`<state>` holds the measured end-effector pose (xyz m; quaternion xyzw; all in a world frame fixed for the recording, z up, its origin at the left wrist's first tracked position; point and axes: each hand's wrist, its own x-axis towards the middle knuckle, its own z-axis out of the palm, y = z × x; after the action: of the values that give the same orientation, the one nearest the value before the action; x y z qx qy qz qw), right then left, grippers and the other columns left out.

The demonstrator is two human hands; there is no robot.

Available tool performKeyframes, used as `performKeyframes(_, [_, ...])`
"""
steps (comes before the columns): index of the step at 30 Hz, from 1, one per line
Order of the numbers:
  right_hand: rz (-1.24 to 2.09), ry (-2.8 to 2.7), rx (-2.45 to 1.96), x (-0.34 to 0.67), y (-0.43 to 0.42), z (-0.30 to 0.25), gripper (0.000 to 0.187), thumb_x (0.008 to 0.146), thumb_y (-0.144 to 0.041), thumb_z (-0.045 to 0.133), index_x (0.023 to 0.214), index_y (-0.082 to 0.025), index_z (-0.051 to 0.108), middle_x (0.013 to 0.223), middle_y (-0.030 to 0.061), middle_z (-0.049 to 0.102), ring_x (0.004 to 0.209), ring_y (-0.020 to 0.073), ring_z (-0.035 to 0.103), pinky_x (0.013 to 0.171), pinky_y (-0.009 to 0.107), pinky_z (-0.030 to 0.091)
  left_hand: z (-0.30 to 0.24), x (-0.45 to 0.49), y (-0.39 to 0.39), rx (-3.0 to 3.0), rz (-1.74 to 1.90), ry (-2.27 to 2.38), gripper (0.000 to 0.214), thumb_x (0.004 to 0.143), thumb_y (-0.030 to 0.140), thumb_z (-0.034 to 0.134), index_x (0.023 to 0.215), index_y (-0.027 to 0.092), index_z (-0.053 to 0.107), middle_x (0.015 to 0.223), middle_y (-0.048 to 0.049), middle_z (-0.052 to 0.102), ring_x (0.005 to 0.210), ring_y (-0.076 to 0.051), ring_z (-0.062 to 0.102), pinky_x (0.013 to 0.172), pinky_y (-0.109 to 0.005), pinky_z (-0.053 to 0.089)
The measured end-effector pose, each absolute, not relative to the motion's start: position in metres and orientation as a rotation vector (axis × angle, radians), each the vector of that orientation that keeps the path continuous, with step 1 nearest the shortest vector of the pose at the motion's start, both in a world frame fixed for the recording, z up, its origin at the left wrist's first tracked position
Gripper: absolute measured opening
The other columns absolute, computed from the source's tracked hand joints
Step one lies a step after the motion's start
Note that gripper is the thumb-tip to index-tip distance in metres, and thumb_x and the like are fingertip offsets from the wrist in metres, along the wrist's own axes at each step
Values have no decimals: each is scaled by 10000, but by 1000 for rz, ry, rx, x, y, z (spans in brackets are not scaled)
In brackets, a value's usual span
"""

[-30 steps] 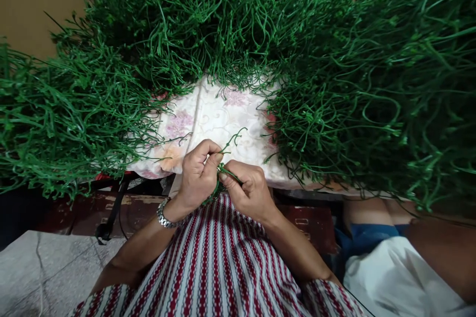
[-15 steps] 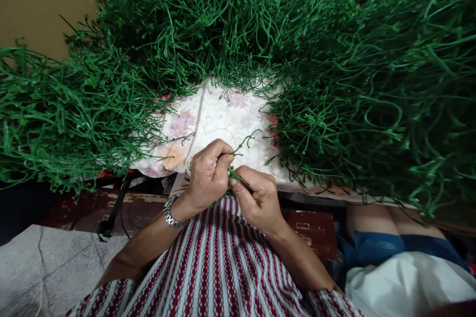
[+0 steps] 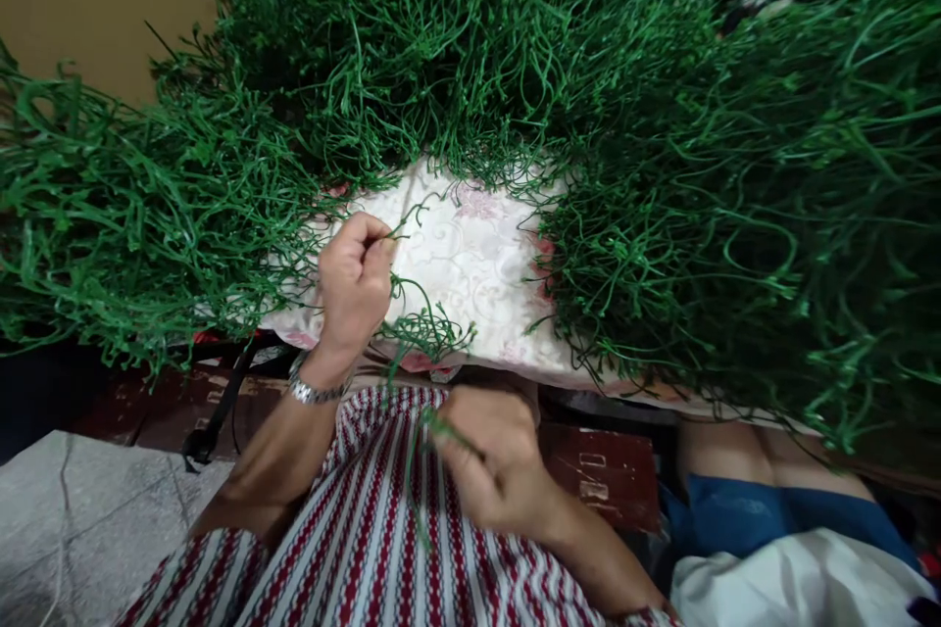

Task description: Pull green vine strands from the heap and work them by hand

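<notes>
My left hand [image 3: 356,276], with a metal watch at the wrist, is closed in a pinch on a thin branching green stem [image 3: 413,214] above the floral cloth. Lower, in front of the striped garment, my right hand [image 3: 504,456] is closed and blurred by motion. A green stem [image 3: 413,485] sticks out from its fingers and hangs down. Between the hands, a small bunch of green stems [image 3: 432,331] lies at the cloth's near edge, partly behind my left hand.
Large heaps of green stems surround the floral cloth [image 3: 470,260]: a left heap [image 3: 147,206], a back heap [image 3: 456,29] and a right heap [image 3: 735,196]. Another person's legs [image 3: 742,460] are at lower right. A brown panel [image 3: 95,0] stands at upper left.
My hands have moved apart: the left up and leftward with a stem, the right down and toward me with another. The small bunch at the cloth's edge now shows.
</notes>
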<state>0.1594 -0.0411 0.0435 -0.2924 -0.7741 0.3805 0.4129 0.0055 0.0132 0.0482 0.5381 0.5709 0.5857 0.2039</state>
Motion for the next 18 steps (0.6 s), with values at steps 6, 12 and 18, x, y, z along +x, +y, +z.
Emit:
performKeyframes(6, [700, -1928, -978, 184, -11, 57, 97, 789, -109, 512, 710, -159, 484, 909, 73, 550, 858, 166, 515, 756, 300, 398, 45, -2, 13, 1272, 1442, 1322, 44, 725, 165, 617, 689, 158, 593, 566, 38, 494, 507, -76, 431, 471, -198, 312])
performKeyframes(12, [992, -1869, -887, 171, 5, 49, 116, 857, -119, 431, 804, -160, 525, 982, 68, 598, 890, 153, 571, 779, 287, 442, 34, 4, 11, 1016, 1434, 1156, 118, 713, 235, 672, 680, 155, 591, 565, 36, 508, 514, -75, 461, 487, -184, 335])
performKeyframes(18, [1066, -1851, -984, 146, 4, 31, 157, 890, -296, 441, 803, -169, 473, 664, -24, 433, 595, 89, 415, 569, 221, 358, 32, 18, 4, 1139, 1591, 1323, 89, 742, 214, 644, 686, 161, 600, 570, 43, 511, 522, -68, 448, 498, -172, 357])
